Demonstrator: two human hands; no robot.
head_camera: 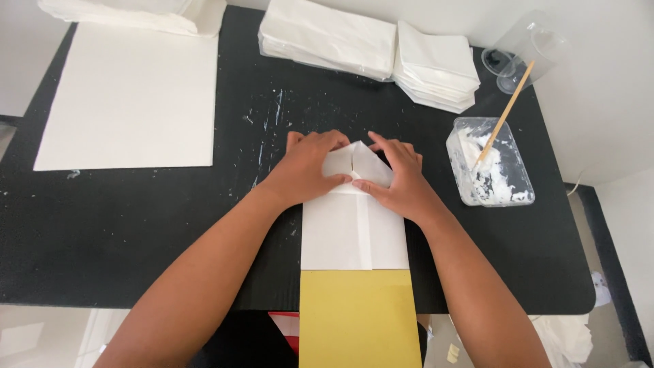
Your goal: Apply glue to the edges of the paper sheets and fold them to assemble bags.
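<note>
We press our left hand and right hand flat, fingers spread, on the folded end of the white paper bag. It lies mid-table, overhanging the near edge; the glue tub sits toward the right edge.

The table is matte black, flecked with thin white smears and specks just beyond the folded paper. That paper is white with a paler strip running down its middle, and its near end turns to a flat mustard yellow. Left of it on the table lies a plain cream-white sheet. Beyond it sit stacks of white folded paper, unpatterned. To its right stands a clear plastic tub smeared inside with white paste, a pale tan wooden stick leaning in it. Past the tub lies a clear, colourless glass. Below the table's near edge, left of the yellow part, shows a red patch.
</note>
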